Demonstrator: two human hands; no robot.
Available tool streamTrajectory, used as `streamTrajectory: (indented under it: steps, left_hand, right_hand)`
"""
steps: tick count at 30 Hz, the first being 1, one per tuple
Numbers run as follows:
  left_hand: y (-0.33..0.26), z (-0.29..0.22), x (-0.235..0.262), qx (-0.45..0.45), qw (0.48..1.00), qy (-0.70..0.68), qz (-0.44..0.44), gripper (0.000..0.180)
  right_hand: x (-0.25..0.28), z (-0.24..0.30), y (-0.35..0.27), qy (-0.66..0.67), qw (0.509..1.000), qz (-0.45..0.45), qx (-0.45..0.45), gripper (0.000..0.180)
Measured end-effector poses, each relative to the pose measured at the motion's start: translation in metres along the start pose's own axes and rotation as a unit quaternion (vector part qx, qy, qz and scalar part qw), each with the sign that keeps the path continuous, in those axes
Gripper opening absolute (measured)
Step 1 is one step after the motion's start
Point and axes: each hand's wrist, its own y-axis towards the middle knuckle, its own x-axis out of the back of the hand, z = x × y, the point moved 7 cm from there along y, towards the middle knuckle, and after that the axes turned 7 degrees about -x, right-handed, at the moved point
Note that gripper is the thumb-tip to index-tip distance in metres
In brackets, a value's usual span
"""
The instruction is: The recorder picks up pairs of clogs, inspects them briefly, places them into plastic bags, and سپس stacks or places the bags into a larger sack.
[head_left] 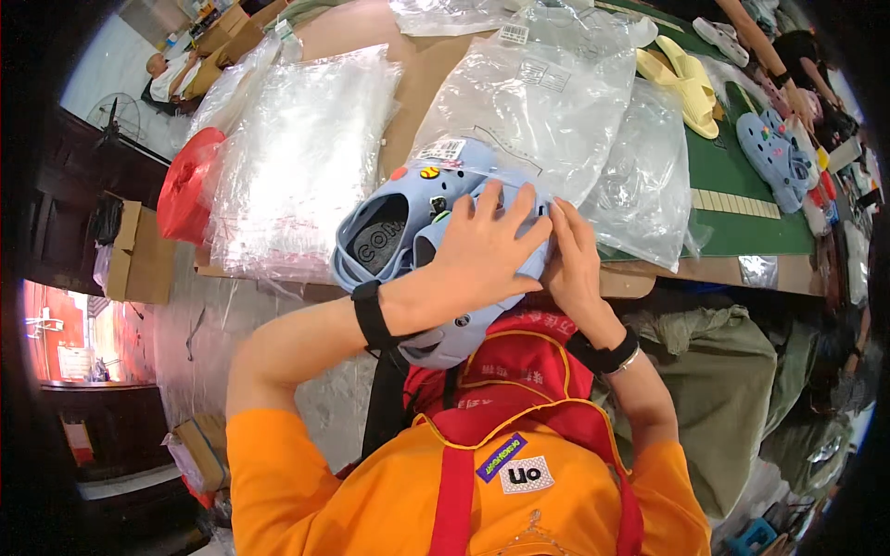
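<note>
A pair of light blue clogs point(370, 209) with colourful charms lies at the table's front edge, heels toward me. Their toes reach under the mouth of a clear plastic bag point(542, 88). My left hand point(484, 243) rests across the top of the clogs, its fingers spread apart. Along their right side, at the bag's edge, is my right hand point(577, 264), fingers closed together; its thumb is partly hidden. A white label point(443, 149) shows through the plastic above the toes. Part of a blue clog point(449, 341) hangs over the edge below my left wrist.
A stack of clear bags point(301, 157) lies to the left, beside a red roll point(190, 185). On the right, a green cutting mat point(742, 236) carries yellow slides point(684, 85) and another blue clog pair point(775, 159). Another person's arm point(765, 46) reaches in at the far right.
</note>
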Motion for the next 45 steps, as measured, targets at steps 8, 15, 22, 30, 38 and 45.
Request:
streamTrajectory:
  steps: [8, 15, 22, 30, 38, 45]
  left_hand:
    - [-0.036, -0.011, 0.015, 0.038, 0.999, -0.008, 0.030, 0.069]
    - [-0.088, -0.013, 0.035, 0.132, 0.987, -0.053, 0.076, 0.087]
    - [-0.110, -0.017, 0.015, 0.202, 0.974, -0.082, 0.068, 0.087]
    - [-0.104, 0.007, 0.002, 0.304, 0.890, -0.339, 0.016, 0.066]
    - [-0.092, 0.013, 0.012, 0.330, 0.844, -0.419, -0.059, 0.056]
    - [-0.082, 0.004, 0.010, 0.248, 0.918, -0.306, -0.034, 0.058]
  right_hand:
    - [0.000, -0.001, 0.003, -0.047, 0.999, 0.008, -0.020, 0.056]
    - [-0.002, -0.001, 0.006, -0.034, 0.999, 0.010, -0.024, 0.055]
    - [0.000, 0.004, 0.009, -0.009, 0.999, 0.023, -0.030, 0.057]
    - [0.002, 0.011, 0.011, 0.004, 0.998, 0.047, 0.047, 0.061]
    - [0.009, 0.022, 0.015, -0.003, 0.997, 0.041, 0.058, 0.061]
    - [0.021, 0.027, 0.017, 0.004, 0.993, 0.061, 0.099, 0.057]
